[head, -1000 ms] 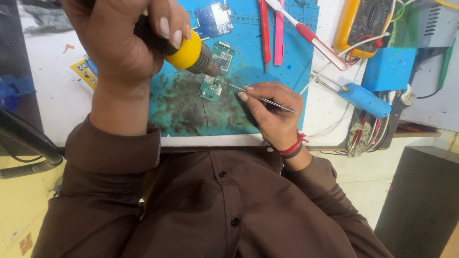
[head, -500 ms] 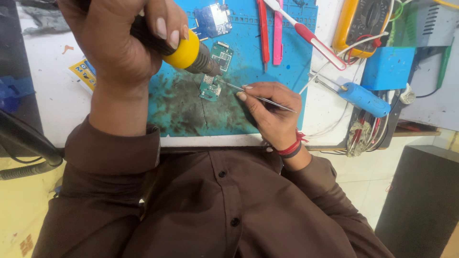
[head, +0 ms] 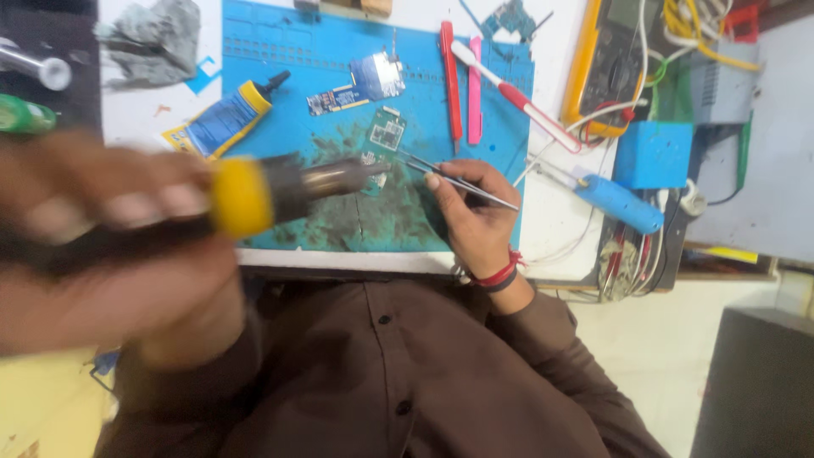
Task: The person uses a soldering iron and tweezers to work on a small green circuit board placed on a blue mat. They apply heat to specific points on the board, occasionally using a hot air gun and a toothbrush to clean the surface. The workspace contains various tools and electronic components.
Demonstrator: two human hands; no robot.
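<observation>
- Head view: the person's left hand (head: 110, 246) is big and blurry, close to the camera. Its fingers are wrapped tight around a hot air tool (head: 280, 188) with a yellow ring and a metal nozzle.
- The nozzle tip points at a small green board (head: 386, 134), which lies just past the tip on the blue mat (head: 280, 59).
- The right hand (head: 475, 216) rests on the mat on the other side of the nozzle tip. Its fingers pinch a pair of thin tweezers (head: 458, 180) shut in the hand.
- The tweezer tips reach toward the nozzle tip, near the little board. It is too small to tell if the tips hold a part.
- How far along: the work looks to be in the middle. Both tools are at the little board, and the board is not lifted off the mat. Whether any part has come off it cannot be seen.
- Beyond the board, away from both hands, lies a blue board (head: 360, 85), which no hand touches.
- A glue tube (head: 225, 119) lies beyond the left hand's tool.
- A red tool (head: 449, 80) and a pink tool (head: 475, 102) lie beyond the right hand.
- A yellow meter (head: 606, 68) sits further out past the right hand.
</observation>
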